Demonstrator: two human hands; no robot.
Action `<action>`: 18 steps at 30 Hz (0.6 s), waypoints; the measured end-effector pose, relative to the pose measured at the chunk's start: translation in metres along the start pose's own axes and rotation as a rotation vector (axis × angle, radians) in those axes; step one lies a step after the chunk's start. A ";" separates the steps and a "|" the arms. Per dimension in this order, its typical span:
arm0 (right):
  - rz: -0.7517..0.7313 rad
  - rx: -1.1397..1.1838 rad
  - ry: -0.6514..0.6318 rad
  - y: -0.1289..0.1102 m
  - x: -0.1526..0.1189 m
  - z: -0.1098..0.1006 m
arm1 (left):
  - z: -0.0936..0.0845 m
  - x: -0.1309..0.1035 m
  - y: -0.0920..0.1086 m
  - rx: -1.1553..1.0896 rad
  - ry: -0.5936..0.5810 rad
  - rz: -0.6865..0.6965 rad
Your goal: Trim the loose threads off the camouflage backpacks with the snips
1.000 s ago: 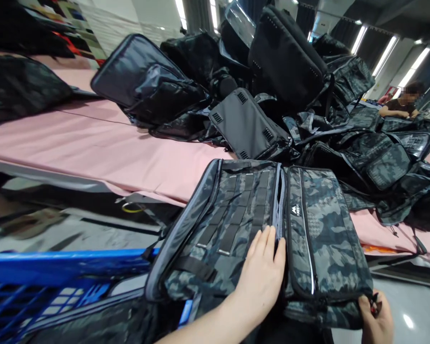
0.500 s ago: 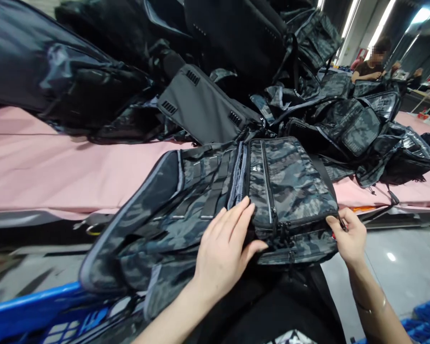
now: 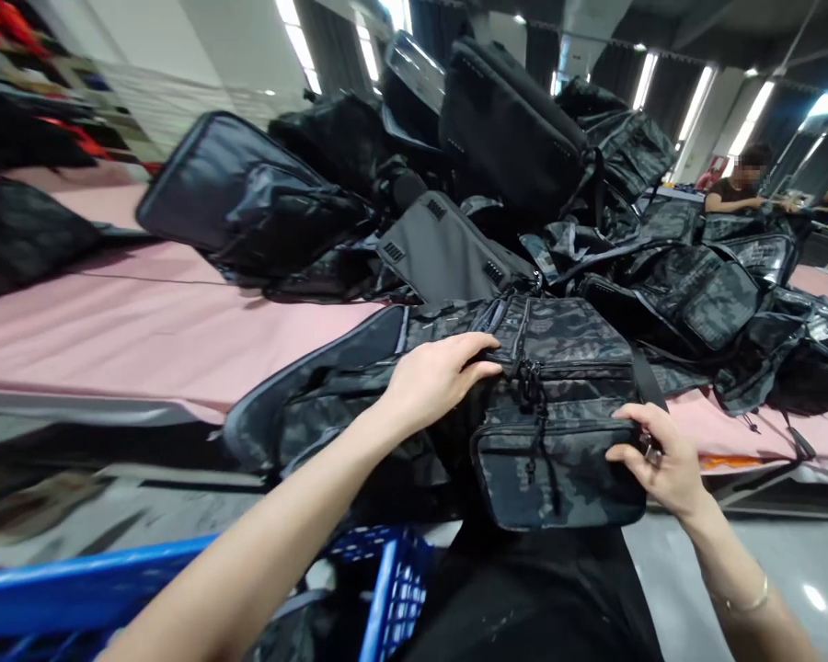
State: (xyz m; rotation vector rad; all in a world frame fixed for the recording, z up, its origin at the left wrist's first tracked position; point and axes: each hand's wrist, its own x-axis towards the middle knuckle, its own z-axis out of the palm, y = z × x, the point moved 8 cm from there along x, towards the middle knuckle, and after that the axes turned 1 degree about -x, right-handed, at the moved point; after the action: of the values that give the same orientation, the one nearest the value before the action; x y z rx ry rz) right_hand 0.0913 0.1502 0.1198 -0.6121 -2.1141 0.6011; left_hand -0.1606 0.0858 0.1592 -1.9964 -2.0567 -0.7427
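- Where the camouflage backpack [image 3: 552, 405] hangs over the near edge of the pink surface [image 3: 110, 322], its lower body drops behind a dark garment and a blue plastic crate [image 3: 386, 588], so its full shape cannot be made out.
- Motion blur smears the left half of the view; the floor and the things there are hard to read.
- Left hand [image 3: 434, 377] lies on top of the backpack beside the zipper pulls [image 3: 530, 377], its fingers [image 3: 479, 345] nearly straight and together, pressing on the fabric rather than closed round anything.
- Right hand [image 3: 662, 460] grips the backpack's right edge by the front pocket [image 3: 558, 469]; its fingers [image 3: 635, 416] are curled onto the fabric, and something small sits between them that is too hidden to name.
- Small pale marks on the front pocket cannot be read.
- Behind, a heap of black and camouflage bags [image 3: 511, 156] covers the surface; a seated person [image 3: 738, 188] is far right, partly cut off by bags.
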 end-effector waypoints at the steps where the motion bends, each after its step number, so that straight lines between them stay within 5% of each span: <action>1: 0.002 -0.032 -0.013 0.001 0.007 0.002 | -0.001 0.002 -0.002 -0.026 -0.033 0.003; 4: 0.050 -0.056 0.027 0.003 0.025 0.002 | -0.019 -0.001 -0.007 -0.037 0.009 -0.007; 11: 0.195 0.225 0.315 -0.028 0.069 -0.035 | -0.099 -0.065 0.006 0.111 0.482 0.002; 14: 0.301 0.413 0.294 -0.030 0.108 -0.039 | -0.101 -0.083 0.004 0.207 0.520 0.027; 18: 0.363 0.392 0.343 0.010 0.161 -0.041 | -0.081 -0.089 -0.016 0.182 0.441 -0.015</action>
State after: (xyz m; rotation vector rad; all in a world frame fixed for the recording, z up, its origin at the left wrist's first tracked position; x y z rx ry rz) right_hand 0.0413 0.2647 0.2301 -0.8124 -1.5206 1.0048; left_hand -0.1863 -0.0304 0.1837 -1.5534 -1.8077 -0.8710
